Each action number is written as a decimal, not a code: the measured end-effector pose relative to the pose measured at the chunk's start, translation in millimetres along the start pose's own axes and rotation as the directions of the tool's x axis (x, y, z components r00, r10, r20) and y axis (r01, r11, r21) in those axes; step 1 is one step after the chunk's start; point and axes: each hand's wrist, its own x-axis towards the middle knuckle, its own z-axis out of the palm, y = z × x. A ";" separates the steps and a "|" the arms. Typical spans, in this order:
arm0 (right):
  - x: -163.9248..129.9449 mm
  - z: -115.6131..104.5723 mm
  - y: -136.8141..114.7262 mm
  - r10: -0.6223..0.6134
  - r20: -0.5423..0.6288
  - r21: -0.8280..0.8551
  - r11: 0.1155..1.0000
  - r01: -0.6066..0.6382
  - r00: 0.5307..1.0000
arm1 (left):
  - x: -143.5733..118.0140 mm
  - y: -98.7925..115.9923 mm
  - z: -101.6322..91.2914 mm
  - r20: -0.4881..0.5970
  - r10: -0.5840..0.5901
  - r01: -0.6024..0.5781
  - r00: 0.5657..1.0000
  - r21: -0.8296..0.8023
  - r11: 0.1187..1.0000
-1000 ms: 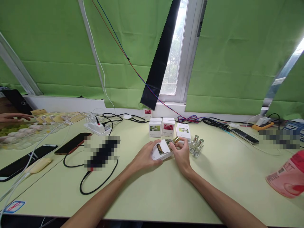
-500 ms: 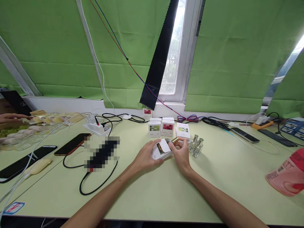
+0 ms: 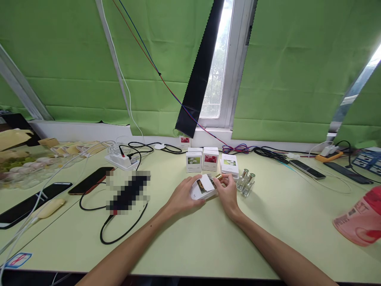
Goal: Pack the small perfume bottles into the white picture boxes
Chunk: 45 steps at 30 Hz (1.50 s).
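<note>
My left hand (image 3: 183, 194) is wrapped around a small white box (image 3: 205, 187) with a dark flower picture, lying tilted above the table. Against the box's right end, my right hand (image 3: 228, 196) pinches a small glass bottle with a gold cap (image 3: 219, 177); most of the bottle is hidden by the fingers and the box flap. Two clear glass bottles (image 3: 245, 183) lean together to the right of my right hand. Behind my hands stand white boxes with a white-flower picture (image 3: 194, 161) and a red-flower picture (image 3: 210, 159). Another white-flower box (image 3: 229, 163) lies flat beside them.
Phones (image 3: 91, 180) and a white power strip (image 3: 122, 159) with cables lie at the left. A pixelated dark object (image 3: 127, 194) has a black cable. Egg trays (image 3: 26, 171) fill the far left. At right are a pink bag (image 3: 358, 218) and another phone (image 3: 306, 169).
The gold-capped bottle and my right fingers have shifted slightly at the box's end. At far left, a co-worker's hand has gone from view and a pale yellow shape appears there.
</note>
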 end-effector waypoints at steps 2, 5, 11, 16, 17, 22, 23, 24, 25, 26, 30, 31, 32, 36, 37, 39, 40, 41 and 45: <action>0.8 0.2 2.8 -0.007 -0.009 -0.027 1.000 0.007 1.000 | 0.2 1.1 -0.5 0.004 0.002 -0.002 1.000 0.004 1.000; 1.0 1.0 6.1 -0.007 0.011 -0.040 0.999 0.007 1.000 | 0.4 2.3 -0.9 0.008 0.012 -0.012 1.000 -0.005 1.000; 0.2 1.6 8.2 -0.032 0.042 -0.056 0.998 0.035 0.999 | 0.1 1.8 0.2 -0.008 0.030 -0.031 1.000 -0.022 0.999; -0.1 1.5 7.5 -0.058 0.040 -0.051 0.997 0.060 0.997 | 0.4 1.1 0.9 -0.012 0.042 -0.042 0.999 -0.026 0.999; -0.2 1.4 7.1 -0.060 0.044 -0.050 0.997 0.062 0.997 | 0.5 1.1 0.8 -0.013 0.044 -0.045 0.999 -0.027 0.999; -0.8 0.8 4.7 -0.052 0.080 -0.064 0.996 0.057 0.995 | 0.5 1.1 0.9 -0.020 0.055 -0.055 0.998 -0.032 0.998; -0.9 0.7 4.4 -0.051 0.086 -0.068 0.996 0.057 0.995 | 0.4 1.3 0.9 -0.020 0.054 -0.055 0.998 -0.032 0.998; -1.0 0.6 4.1 -0.051 0.091 -0.070 0.996 0.057 0.995 | 0.4 1.6 1.0 -0.023 0.052 -0.052 0.998 -0.032 0.998; -1.1 0.5 3.9 -0.050 0.094 -0.071 0.996 0.057 0.994 | 0.4 2.0 0.9 -0.026 0.049 -0.049 0.998 -0.033 0.998; -1.2 0.5 3.7 -0.050 0.096 -0.071 0.996 0.057 0.994 | 0.3 2.5 0.9 -0.028 0.045 -0.046 0.999 -0.033 0.998; -1.9 0.3 2.3 -0.048 0.106 -0.073 0.996 0.055 0.993 | -0.4 4.9 0.2 -0.034 0.042 -0.043 0.999 -0.038 0.998; -2.1 0.2 1.9 -0.047 0.110 -0.075 0.996 0.055 0.993 | -0.6 5.5 0.1 -0.033 0.042 -0.043 0.999 -0.039 0.998; -2.3 0.1 1.4 -0.046 0.113 -0.078 0.995 0.055 0.993 | -0.7 5.9 -0.1 -0.032 0.042 -0.043 0.999 -0.040 0.998; -2.6 -0.2 0.6 -0.047 0.112 -0.079 0.995 0.056 0.993 | -0.8 7.1 -0.3 -0.025 0.039 -0.040 0.999 -0.039 0.998; -2.6 -0.3 0.6 -0.048 0.113 -0.080 0.995 0.057 0.992 | -0.8 7.3 -0.3 -0.022 0.038 -0.039 0.999 -0.038 0.999; -2.7 -0.4 0.4 -0.053 0.113 -0.091 0.994 0.064 0.992 | -0.7 7.6 -0.5 -0.018 0.035 -0.036 0.999 -0.037 0.999; -2.7 -0.5 0.1 -0.057 0.112 -0.100 0.993 0.068 0.992 | -0.6 7.6 -0.5 -0.018 0.034 -0.035 0.999 -0.038 0.999; -2.8 -0.7 -0.3 -0.060 0.110 -0.111 0.991 0.072 0.992 | -0.6 7.7 -0.6 -0.017 0.034 -0.035 0.999 -0.038 0.999; -3.3 -0.9 -3.0 -0.067 0.104 -0.140 0.987 0.082 0.992 | -0.6 7.0 -0.3 -0.024 0.034 -0.035 0.999 -0.043 0.998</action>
